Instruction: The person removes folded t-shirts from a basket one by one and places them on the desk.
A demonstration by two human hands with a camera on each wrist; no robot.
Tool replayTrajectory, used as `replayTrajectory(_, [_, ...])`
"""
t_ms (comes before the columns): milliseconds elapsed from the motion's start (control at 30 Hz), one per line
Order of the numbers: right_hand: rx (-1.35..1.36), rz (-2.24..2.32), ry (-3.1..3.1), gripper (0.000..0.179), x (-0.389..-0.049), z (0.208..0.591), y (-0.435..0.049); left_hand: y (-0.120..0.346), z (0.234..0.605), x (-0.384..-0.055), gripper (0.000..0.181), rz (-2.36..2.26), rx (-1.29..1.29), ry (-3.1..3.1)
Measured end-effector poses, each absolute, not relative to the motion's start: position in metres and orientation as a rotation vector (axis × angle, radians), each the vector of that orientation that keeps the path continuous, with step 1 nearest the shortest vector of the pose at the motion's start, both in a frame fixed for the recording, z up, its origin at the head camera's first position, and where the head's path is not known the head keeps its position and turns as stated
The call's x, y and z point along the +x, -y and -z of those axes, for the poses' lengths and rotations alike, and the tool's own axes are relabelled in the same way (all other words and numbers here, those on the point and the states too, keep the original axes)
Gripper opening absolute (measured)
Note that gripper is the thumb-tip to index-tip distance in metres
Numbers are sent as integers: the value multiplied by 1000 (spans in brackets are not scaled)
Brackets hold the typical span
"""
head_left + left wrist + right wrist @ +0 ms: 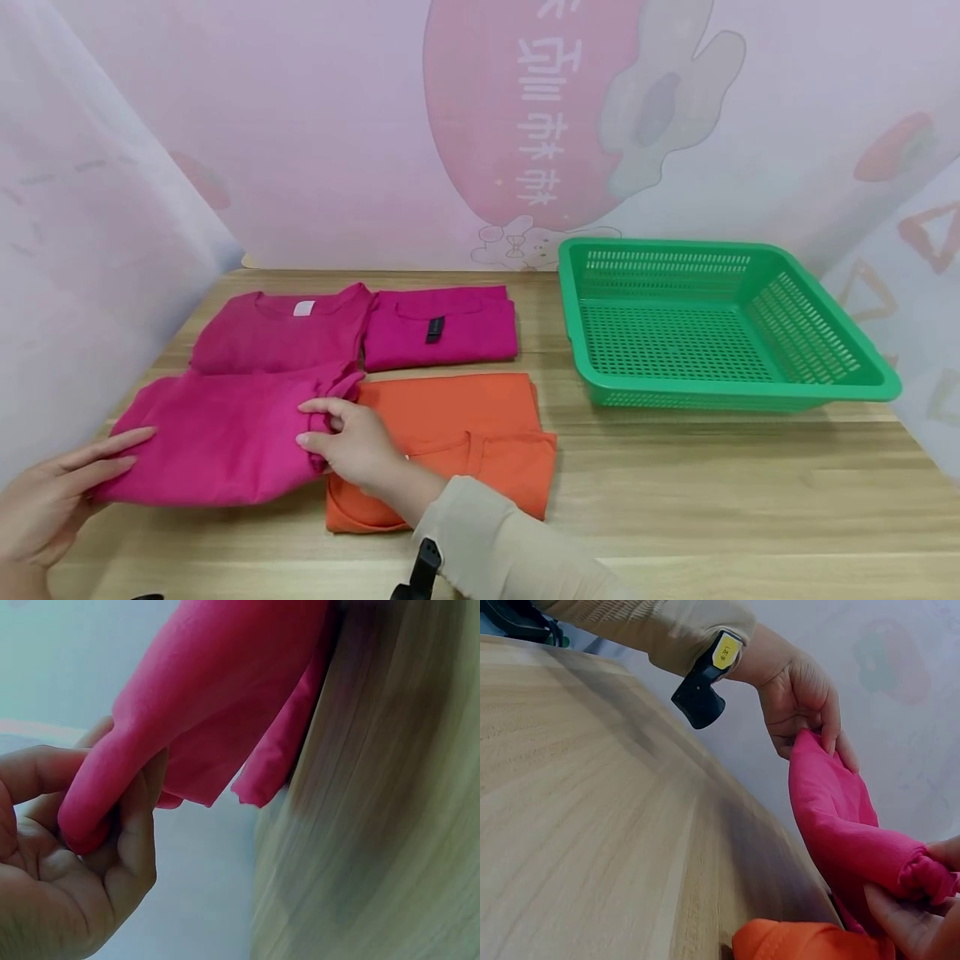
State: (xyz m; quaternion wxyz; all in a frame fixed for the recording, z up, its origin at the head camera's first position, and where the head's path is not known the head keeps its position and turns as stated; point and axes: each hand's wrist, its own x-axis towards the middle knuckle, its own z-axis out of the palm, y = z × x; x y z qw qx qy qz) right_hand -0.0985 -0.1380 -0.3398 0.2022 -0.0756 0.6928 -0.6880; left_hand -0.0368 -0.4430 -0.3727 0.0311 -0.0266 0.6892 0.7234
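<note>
A folded magenta shirt (217,437) is held off the table at its near edge, between both hands. My left hand (56,500) grips its left end, the thumb and fingers wrapped round the fold (112,772) in the left wrist view. At the right end, my right hand (356,442) pinches the bunched edge (926,877). Under my right forearm lies a folded orange shirt (517,467), partly hidden. Behind the held shirt sits a folded darker pink shirt (277,342) with a white neck label. To its right lies another folded magenta shirt (480,329) with a black tag.
A green plastic basket (577,333) with perforated walls stands at the back right and holds nothing visible. The wooden table (675,500) runs up to a printed curtain (337,167) at the back, with more curtain at both sides.
</note>
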Motion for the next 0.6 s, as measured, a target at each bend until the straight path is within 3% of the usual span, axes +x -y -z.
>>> replayTrajectory(233, [-191, 1926, -1932, 27, -97, 342, 149, 449, 371, -33, 33, -2305, -174, -2108])
replayTrajectory(600, [-53, 1950, -1861, 27, -101, 356, 160, 481, 396, -48, 35, -2021, -324, -2103])
